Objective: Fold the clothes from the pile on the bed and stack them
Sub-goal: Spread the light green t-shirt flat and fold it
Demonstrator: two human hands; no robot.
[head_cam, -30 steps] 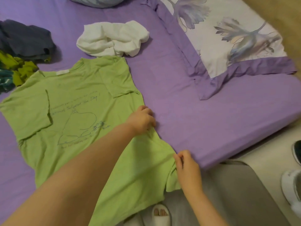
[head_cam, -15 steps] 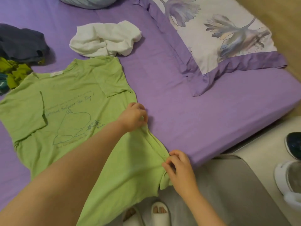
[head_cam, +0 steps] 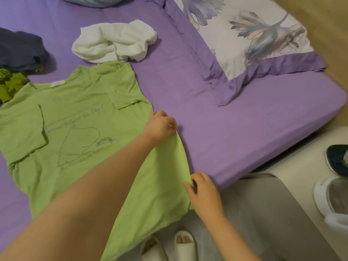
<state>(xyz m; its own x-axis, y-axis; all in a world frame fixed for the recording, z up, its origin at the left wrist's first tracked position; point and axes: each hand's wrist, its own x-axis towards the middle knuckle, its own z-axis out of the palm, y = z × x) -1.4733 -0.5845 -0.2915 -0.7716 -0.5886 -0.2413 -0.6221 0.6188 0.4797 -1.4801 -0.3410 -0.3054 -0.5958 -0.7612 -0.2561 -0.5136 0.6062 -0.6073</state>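
Currently, a light green T-shirt [head_cam: 79,129] is spread front-up on the purple bed [head_cam: 235,129], its hem hanging over the bed edge. A thin blue line drawing and handwritten lettering are printed on the chest, and a white label is seen inside the collar. The side seam of the shirt is pinched by the fingers [head_cam: 170,126] of the left hand [head_cam: 160,126], closed on the cloth about midway down. Lower on the same edge, the hem corner is gripped by the right hand [head_cam: 204,193], its fingers curled shut on the fabric. Beyond the left fingers, a crumpled white garment [head_cam: 114,42] is lying past the shirt's shoulder. Dark and olive clothes [head_cam: 18,59] are heaped beside the collar.
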